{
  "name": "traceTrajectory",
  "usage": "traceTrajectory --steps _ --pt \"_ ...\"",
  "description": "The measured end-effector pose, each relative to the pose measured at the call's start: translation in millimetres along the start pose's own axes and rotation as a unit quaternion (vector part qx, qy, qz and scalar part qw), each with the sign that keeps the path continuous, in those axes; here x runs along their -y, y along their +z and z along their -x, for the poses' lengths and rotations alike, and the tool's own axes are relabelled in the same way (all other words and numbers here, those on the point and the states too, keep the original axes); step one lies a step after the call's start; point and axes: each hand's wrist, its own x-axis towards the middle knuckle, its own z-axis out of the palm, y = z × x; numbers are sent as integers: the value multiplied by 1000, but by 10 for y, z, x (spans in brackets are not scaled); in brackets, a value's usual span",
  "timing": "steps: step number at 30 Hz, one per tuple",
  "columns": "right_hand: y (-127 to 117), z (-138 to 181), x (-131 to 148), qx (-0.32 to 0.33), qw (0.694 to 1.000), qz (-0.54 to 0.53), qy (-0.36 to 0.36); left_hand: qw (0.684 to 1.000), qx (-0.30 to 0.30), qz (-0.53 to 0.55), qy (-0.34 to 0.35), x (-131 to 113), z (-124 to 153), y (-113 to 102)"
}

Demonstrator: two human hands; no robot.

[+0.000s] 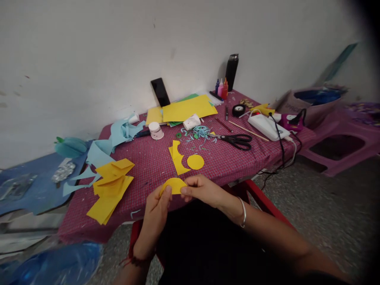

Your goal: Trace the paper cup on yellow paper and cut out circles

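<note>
Over the near edge of the cloth-covered table [231, 164], a round-edged yellow piece [176, 184] was held up between two hands, clear of the cloth. The left hand [158, 206] pinched its left end, thumb in front and fingers behind; the right hand [203, 191] had thumb and fingertips closed on its right end. Whether it was folded over or merely bowed could not be made out at that angle.

It looked like thin paper or light card: next to weightless, easy to bend, not slippery, but apt to crease or tear under a hard squeeze. A light pinch at the two ends, close to the rim, seemed the best hold, leaving the middle unmarked.

Just beyond the hands lay a yellow disc [195, 162] and, beside it, a notched yellow offcut [178, 164]. Black-handled scissors [228, 137] rested farther back, their blades near pale-blue shreds [202, 132].
</note>
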Motion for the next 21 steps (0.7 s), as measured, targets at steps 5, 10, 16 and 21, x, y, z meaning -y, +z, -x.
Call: traceTrajectory --steps 5,10,16,21 --pt "-201 30 19 -70 997 13 -34 995 -70 64 -20 104 3 4" --pt "-224 28 121 -95 993 13 -66 985 -102 134 -38 118 10 -45" --pt "63 -37 88 -75 986 88 -118 971 -68 226 -37 58 8 189" --pt "-130 -18 233 -64 858 373 -346 956 -19 274 107 6 -142 313"
